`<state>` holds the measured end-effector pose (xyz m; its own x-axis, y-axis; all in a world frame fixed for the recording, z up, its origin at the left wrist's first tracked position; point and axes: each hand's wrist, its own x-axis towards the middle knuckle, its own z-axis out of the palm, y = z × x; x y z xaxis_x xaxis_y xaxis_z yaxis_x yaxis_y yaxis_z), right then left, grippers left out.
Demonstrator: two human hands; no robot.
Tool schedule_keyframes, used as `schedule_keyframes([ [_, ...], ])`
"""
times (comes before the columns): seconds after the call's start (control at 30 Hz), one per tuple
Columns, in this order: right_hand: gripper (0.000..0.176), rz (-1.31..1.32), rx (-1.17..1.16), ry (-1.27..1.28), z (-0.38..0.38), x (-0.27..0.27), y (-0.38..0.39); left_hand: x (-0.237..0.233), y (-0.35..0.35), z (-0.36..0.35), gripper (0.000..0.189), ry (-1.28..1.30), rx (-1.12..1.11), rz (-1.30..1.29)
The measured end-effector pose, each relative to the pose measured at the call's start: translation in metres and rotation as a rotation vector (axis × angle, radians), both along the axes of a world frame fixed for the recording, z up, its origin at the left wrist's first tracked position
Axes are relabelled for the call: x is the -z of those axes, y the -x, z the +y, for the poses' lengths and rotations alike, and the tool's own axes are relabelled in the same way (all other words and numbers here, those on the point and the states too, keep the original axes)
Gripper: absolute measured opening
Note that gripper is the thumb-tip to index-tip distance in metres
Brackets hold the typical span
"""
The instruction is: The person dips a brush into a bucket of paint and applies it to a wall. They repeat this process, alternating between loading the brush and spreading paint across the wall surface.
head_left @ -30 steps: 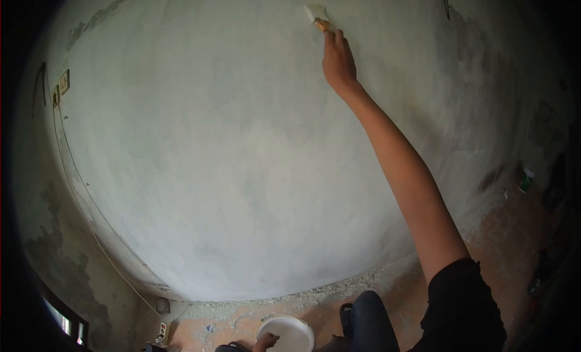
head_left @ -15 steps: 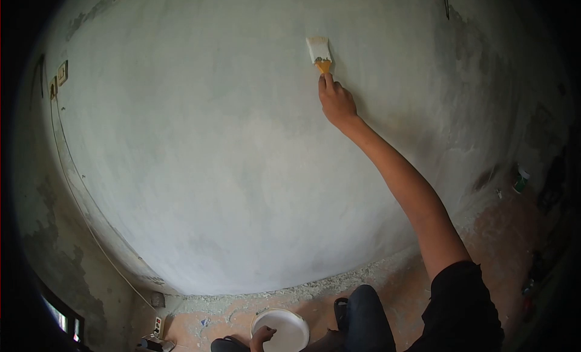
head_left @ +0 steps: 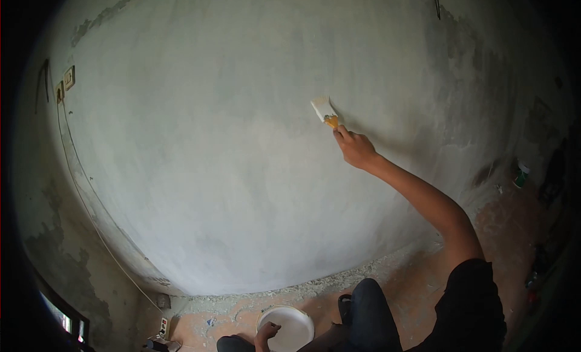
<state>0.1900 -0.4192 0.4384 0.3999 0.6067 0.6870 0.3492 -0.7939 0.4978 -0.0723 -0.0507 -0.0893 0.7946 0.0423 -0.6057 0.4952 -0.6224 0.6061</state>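
Light, even strokes should best suit the right hand, its grip clamped on a paintbrush at the pale wall, the left hand's grip by the bucket unclear

A patchy wall and socket suggest a home.

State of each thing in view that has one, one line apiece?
Flat paintbrush with yellow handle: bristles coated white.
Right grip: closed on that handle.
Round white bucket: open, pale inside.
Left grip: curled at the bucket; hold unclear.
Pale grey-green wall: patchy.
Orange-brown floor: littered along the wall.
White power strip: on or off unclear.
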Motion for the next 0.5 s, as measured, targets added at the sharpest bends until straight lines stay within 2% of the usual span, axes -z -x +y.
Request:
schedule_keyframes([
  [0.1, 0.04, 0.028, 0.042, -0.037, -0.023, -0.021, 0.026, 0.018, 0.0, 0.007, 0.041, -0.032, -0.009, -0.068],
  [0.17, 0.041, 0.132, -0.004, -0.063, -0.035, -0.043, 0.042, 0.026, -0.01, 0.006, 0.042, -0.024, -0.024, -0.079],
  [0.2, 0.04, 0.288, 0.042, -0.113, -0.033, -0.057, 0.056, 0.028, -0.011, 0.007, 0.043, -0.019, -0.013, -0.062],
  [0.23, 0.04, 0.292, 0.047, -0.113, -0.032, -0.065, 0.059, 0.032, -0.012, 0.009, 0.044, -0.018, -0.003, -0.043],
  [0.3, 0.038, 0.431, 0.085, 0.006, -0.031, -0.08, 0.057, 0.042, -0.016, 0.007, 0.044, -0.016, 0.022, -0.04],
  [0.37, 0.035, 0.382, 0.003, -0.008, -0.03, -0.088, 0.037, 0.035, -0.019, 0.0, 0.044, -0.015, 0.046, -0.044],
  [0.43, 0.028, 0.345, 0.081, 0.183, -0.018, -0.114, 0.019, 0.017, -0.018, -0.007, 0.045, 0.007, 0.009, 0.044],
  [0.5, 0.023, 0.347, 0.092, 0.168, -0.002, -0.159, 0.024, 0.02, -0.014, -0.003, 0.046, 0.02, 0.041, 0.014],
])
